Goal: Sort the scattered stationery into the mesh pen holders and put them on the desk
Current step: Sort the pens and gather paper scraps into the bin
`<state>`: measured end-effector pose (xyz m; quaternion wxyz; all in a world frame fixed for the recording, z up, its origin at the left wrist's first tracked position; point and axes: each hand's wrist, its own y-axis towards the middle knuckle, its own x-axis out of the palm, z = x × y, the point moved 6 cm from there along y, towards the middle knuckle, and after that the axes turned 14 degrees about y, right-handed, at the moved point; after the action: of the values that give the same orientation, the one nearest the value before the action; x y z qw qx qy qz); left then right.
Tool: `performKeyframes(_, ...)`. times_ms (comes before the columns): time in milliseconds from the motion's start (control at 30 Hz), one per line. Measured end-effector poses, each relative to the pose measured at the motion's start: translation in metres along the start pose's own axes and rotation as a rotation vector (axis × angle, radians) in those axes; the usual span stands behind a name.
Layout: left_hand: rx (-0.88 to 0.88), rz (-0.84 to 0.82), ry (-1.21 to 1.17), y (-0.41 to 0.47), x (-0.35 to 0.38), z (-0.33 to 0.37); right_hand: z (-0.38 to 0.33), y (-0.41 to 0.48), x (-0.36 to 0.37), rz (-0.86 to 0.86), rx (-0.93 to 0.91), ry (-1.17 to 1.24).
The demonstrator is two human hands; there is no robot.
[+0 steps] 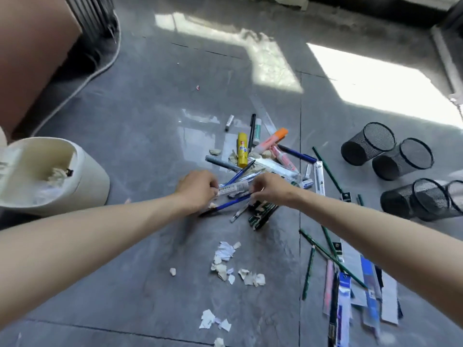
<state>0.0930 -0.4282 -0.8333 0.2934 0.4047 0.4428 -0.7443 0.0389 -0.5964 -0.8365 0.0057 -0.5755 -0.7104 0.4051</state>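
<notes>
Item: clear-wrapped pen (234, 189), mid-pile among the stationery (265, 161) on the floor.
Left hand (196, 190): fingers pinch its left end.
Right hand (269, 189): fingers pinch its right end.
Handling: judged light and stiff; wrapper likely slippery, so hold at the ends.
Holders: mesh pen holders (367, 146) tipped over, far right, well apart.
Obstacles: blue pens (226, 207) crossed beneath; paper scraps (225, 256) near; bin (85, 181) left.

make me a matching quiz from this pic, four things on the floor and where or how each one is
Things:
1. yellow glue stick
2. black mesh pen holders
3. cream plastic bin
4. clear-wrapped pen

Places or states:
A. pinched between left hand and right hand
B. lying on their sides, far right
C. in the stationery pile beyond the hands
D. far left, crumpled paper inside

Pairs: 1-C, 2-B, 3-D, 4-A
</notes>
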Motion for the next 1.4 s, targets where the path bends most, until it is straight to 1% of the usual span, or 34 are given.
performKeyframes(67,0.021,-0.074,-0.177,0.008,-0.003,0.008,0.007,-0.005,0.002,0.053,0.029,0.458)
performKeyframes(100,0.029,-0.135,-0.288,0.006,0.000,0.012,0.010,-0.008,0.009,0.052,0.083,0.675)
performKeyframes(167,0.028,-0.274,-0.484,0.003,0.012,0.024,0.020,-0.014,0.019,0.050,0.196,1.014)
performKeyframes(200,0.035,-0.331,-0.533,0.002,0.020,0.032,0.026,-0.016,0.020,0.079,0.218,1.118)
performKeyframes(267,0.083,-0.378,-0.492,-0.001,0.031,0.051,0.037,-0.020,0.016,0.192,0.240,1.262)
performKeyframes(333,0.117,-0.411,-0.501,-0.006,0.041,0.074,0.050,-0.021,0.012,0.305,0.271,1.302)
performKeyframes(367,0.123,-0.427,-0.545,-0.008,0.045,0.083,0.053,-0.021,0.011,0.336,0.282,1.288)
performKeyframes(433,0.200,-0.424,-0.574,-0.013,0.049,0.105,0.061,-0.025,0.006,0.367,0.280,1.189)
performKeyframes(500,0.317,-0.364,-0.477,-0.013,0.051,0.117,0.068,-0.031,-0.001,0.381,0.276,0.997)
performKeyframes(567,0.397,-0.194,-0.183,-0.008,0.052,0.117,0.080,-0.039,-0.008,0.417,0.319,0.785)
performKeyframes(600,0.399,-0.088,-0.009,-0.004,0.053,0.112,0.086,-0.042,-0.011,0.429,0.349,0.681)
performKeyframes(633,0.398,-0.016,0.119,-0.001,0.059,0.108,0.095,-0.045,-0.014,0.429,0.375,0.566)
performKeyframes(700,0.459,0.048,0.271,0.004,0.074,0.103,0.102,-0.051,-0.015,0.402,0.422,0.335)
performKeyframes(767,0.595,0.075,0.410,0.005,0.088,0.107,0.109,-0.056,-0.015,0.390,0.446,0.136)
performKeyframes(800,0.657,0.113,0.478,0.005,0.093,0.110,0.110,-0.058,-0.016,0.410,0.453,0.030)
performKeyframes(867,0.752,0.271,0.585,0.004,0.093,0.117,0.102,-0.060,-0.021,0.521,0.375,-0.162)
performKeyframes(933,0.767,0.423,0.649,-0.002,0.089,0.120,0.088,-0.056,-0.025,0.622,0.209,-0.267)
performKeyframes(1000,0.811,0.488,0.603,-0.010,0.088,0.117,0.082,-0.045,-0.023,0.623,0.084,-0.265)
performKeyframes(1033,0.809,0.478,0.537,-0.012,0.089,0.112,0.082,-0.040,-0.019,0.582,0.048,-0.222)
performKeyframes(1100,0.742,0.402,0.373,-0.017,0.087,0.099,0.082,-0.033,-0.011,0.505,0.015,-0.117)
performKeyframes(1200,0.667,0.324,0.215,-0.022,0.088,0.083,0.083,-0.035,-0.003,0.508,-0.033,-0.007)
performKeyframes(1267,0.601,0.281,0.101,-0.023,0.084,0.078,0.085,-0.038,0.008,0.438,-0.069,0.069)
performKeyframes(1333,0.491,0.254,-0.016,-0.019,0.080,0.076,0.090,-0.044,0.020,0.378,-0.112,0.129)
performKeyframes(1400,0.446,0.227,-0.047,-0.012,0.081,0.081,0.097,-0.054,0.019,0.447,-0.143,0.132)
